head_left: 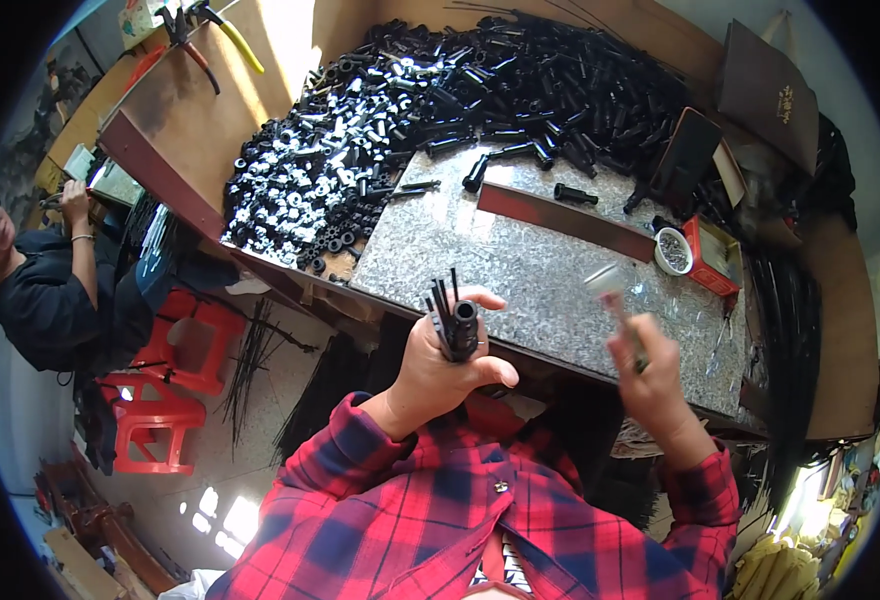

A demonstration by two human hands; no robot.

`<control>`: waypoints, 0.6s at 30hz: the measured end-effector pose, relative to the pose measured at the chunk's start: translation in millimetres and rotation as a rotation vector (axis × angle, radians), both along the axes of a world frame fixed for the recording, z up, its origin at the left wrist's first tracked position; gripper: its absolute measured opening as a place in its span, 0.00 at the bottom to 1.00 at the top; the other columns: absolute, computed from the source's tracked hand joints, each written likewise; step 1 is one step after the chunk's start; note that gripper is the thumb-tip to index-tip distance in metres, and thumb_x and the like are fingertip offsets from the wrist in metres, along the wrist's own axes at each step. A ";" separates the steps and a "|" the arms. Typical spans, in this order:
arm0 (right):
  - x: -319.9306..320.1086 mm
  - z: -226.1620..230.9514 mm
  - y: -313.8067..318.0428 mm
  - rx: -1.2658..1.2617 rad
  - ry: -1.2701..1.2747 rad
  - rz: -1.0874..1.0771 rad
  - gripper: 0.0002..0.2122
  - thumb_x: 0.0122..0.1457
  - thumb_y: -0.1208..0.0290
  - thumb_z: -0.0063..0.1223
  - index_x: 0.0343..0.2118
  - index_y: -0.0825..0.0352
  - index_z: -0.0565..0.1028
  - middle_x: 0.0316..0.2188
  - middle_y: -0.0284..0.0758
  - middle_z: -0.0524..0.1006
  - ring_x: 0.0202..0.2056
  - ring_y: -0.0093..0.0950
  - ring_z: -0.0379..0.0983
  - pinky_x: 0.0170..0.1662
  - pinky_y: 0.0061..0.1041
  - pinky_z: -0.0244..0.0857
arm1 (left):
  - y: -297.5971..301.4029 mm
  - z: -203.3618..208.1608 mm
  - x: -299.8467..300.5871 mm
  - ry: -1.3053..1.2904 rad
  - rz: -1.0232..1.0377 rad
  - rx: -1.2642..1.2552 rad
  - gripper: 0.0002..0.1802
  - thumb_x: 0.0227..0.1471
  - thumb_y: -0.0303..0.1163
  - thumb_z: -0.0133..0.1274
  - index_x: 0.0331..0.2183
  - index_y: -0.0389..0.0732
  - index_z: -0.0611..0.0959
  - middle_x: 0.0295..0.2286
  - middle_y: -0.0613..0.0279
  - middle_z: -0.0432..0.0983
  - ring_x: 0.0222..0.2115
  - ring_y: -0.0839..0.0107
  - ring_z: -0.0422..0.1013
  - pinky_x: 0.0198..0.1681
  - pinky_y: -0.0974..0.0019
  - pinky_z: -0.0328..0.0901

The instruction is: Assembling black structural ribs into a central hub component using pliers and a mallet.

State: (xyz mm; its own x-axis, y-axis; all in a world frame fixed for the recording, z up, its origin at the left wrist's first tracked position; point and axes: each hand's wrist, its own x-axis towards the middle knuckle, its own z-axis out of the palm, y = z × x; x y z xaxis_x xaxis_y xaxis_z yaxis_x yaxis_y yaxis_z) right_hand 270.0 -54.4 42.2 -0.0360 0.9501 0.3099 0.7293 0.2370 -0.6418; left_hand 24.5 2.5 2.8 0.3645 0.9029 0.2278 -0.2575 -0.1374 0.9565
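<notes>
My left hand is in front of the table edge, wrapped round a black tube with an open round end facing up. Several thin black rods stick up beside the tube in the same grip. My thumb and one finger stand out from it. Over the right part of the stone tabletop, my right hand is closed round the handle of a small tool. The tool has a pale, wider head; motion blurs it, and I cannot tell its exact kind.
A heap of black tubular parts and small shiny pieces covers the back and left. On the granite slab lie a metal bar, a white cup and a red box. Another person sits left, near red stools.
</notes>
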 end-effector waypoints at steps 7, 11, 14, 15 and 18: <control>100.8 21.7 52.7 0.136 -0.158 -0.298 0.09 0.60 0.68 0.49 0.32 0.70 0.72 0.19 0.34 0.70 0.22 0.22 0.65 0.27 0.25 0.59 | 1.7 -10.9 -2.7 0.048 -0.010 0.128 0.46 0.32 0.41 0.71 0.49 0.34 0.64 0.15 0.74 0.63 0.17 0.85 0.60 0.22 0.80 0.53; 141.7 10.4 80.3 -0.037 -0.490 -0.390 0.08 0.54 0.68 0.54 0.33 0.66 0.75 0.25 0.45 0.75 0.28 0.41 0.72 0.32 0.35 0.62 | 1.3 -13.0 -4.4 0.074 -0.029 0.197 0.45 0.33 0.36 0.71 0.50 0.34 0.63 0.15 0.73 0.64 0.17 0.83 0.62 0.22 0.79 0.55; 139.2 5.9 90.0 -0.054 -0.830 -0.363 0.09 0.50 0.68 0.57 0.33 0.64 0.76 0.26 0.44 0.74 0.34 0.43 0.70 0.38 0.39 0.62 | -1.0 -7.4 -7.3 0.069 -0.067 0.165 0.44 0.34 0.31 0.70 0.50 0.35 0.63 0.14 0.72 0.64 0.16 0.82 0.63 0.21 0.79 0.56; 134.7 6.1 92.7 -0.093 -0.858 -0.373 0.09 0.48 0.69 0.58 0.33 0.63 0.77 0.27 0.44 0.74 0.36 0.43 0.69 0.40 0.39 0.62 | -1.6 -6.5 -7.4 0.057 -0.069 0.140 0.44 0.34 0.31 0.70 0.50 0.35 0.62 0.14 0.72 0.64 0.16 0.82 0.63 0.21 0.79 0.56; 136.5 -1.9 104.4 -0.171 -0.904 -0.348 0.09 0.46 0.68 0.59 0.32 0.61 0.79 0.31 0.44 0.74 0.40 0.43 0.68 0.42 0.38 0.62 | -4.2 -7.9 -8.3 0.045 -0.074 0.116 0.43 0.34 0.29 0.70 0.50 0.36 0.63 0.14 0.72 0.63 0.16 0.82 0.63 0.21 0.78 0.56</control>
